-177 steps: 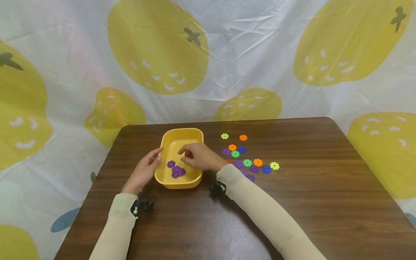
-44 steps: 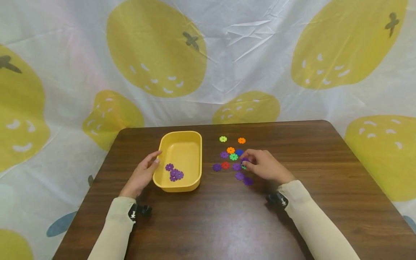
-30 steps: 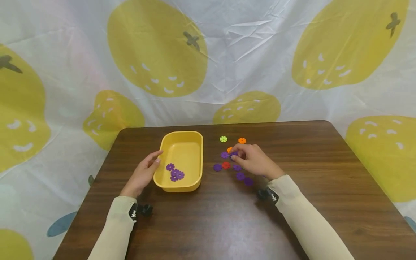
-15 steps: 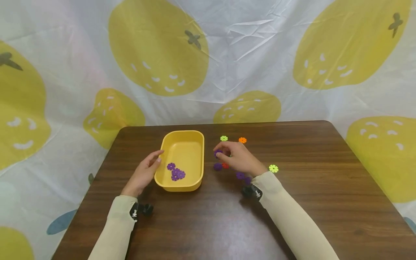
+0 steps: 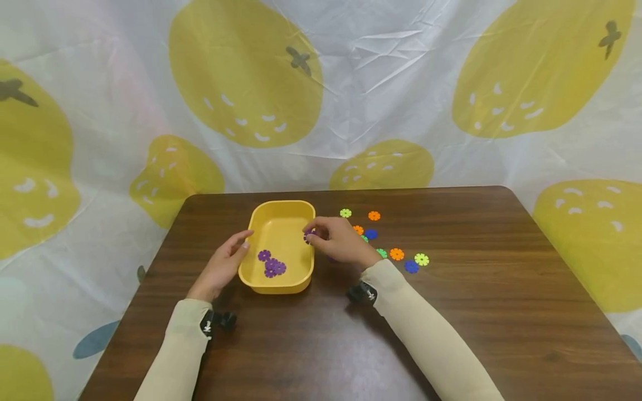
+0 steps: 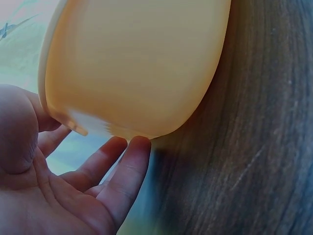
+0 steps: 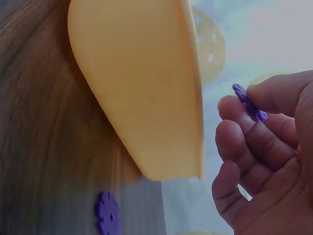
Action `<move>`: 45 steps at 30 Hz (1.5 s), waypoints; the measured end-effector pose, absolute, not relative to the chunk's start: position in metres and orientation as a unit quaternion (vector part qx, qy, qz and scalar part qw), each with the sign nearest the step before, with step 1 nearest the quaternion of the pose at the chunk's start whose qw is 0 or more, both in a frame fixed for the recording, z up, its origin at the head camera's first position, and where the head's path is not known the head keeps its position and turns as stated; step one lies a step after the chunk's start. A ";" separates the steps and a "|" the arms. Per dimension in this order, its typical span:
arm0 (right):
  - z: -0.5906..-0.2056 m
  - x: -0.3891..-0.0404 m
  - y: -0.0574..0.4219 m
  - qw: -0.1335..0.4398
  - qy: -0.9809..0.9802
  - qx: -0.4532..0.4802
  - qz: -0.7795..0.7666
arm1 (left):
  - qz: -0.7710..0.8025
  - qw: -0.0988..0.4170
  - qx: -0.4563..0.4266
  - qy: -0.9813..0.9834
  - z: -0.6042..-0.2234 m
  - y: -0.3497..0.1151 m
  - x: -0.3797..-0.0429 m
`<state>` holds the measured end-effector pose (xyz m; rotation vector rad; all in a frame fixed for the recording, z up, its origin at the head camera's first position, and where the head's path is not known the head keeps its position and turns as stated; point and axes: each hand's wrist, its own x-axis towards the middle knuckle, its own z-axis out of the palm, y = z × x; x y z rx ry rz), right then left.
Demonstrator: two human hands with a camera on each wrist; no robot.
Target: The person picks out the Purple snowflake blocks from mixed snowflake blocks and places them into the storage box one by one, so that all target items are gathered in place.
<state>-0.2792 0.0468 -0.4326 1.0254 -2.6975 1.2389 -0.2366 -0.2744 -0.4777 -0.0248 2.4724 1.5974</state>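
Observation:
A yellow plastic tub (image 5: pixel 278 209) stands on the left part of the table, with several purple snowflake discs (image 5: pixel 273 267) lying in it. My left hand (image 5: pixel 220 269) holds the tub's left side; the left wrist view has the thumb at the rim and fingertips (image 6: pixel 141 143) against the outer wall. Between thumb and index finger, my right hand (image 5: pixel 338 240) pinches one purple snowflake disc (image 7: pixel 249 103) over the tub's right rim. The right wrist view shows that hand's other fingers loosely curled, and another purple disc (image 7: pixel 108 214) on the table beside the tub.
Right of the tub lie loose snowflake discs: yellow-green (image 5: pixel 422 259), orange (image 5: pixel 397 254), blue (image 5: pixel 411 267) and green. The right hand and forearm hide others. A curtain (image 5: pixel 346 100) printed with yellow fruit hangs behind the table (image 5: pixel 501 278).
The right hand was over the tub, then went to the scattered discs, and has come back leftward to the tub's rim with a purple disc. The left hand has stayed at the tub.

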 end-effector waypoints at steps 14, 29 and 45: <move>-0.435 -0.295 0.005 0.000 -0.866 0.349 0.357 | 0.540 0.092 -0.007 0.836 -0.478 -0.281 -0.235; -0.435 -0.303 -0.021 -0.010 -0.870 0.377 0.317 | 0.542 0.092 -0.001 0.835 -0.478 -0.280 -0.234; -0.436 -0.302 -0.026 -0.031 -0.880 0.376 0.289 | 0.545 0.086 0.007 0.834 -0.478 -0.279 -0.236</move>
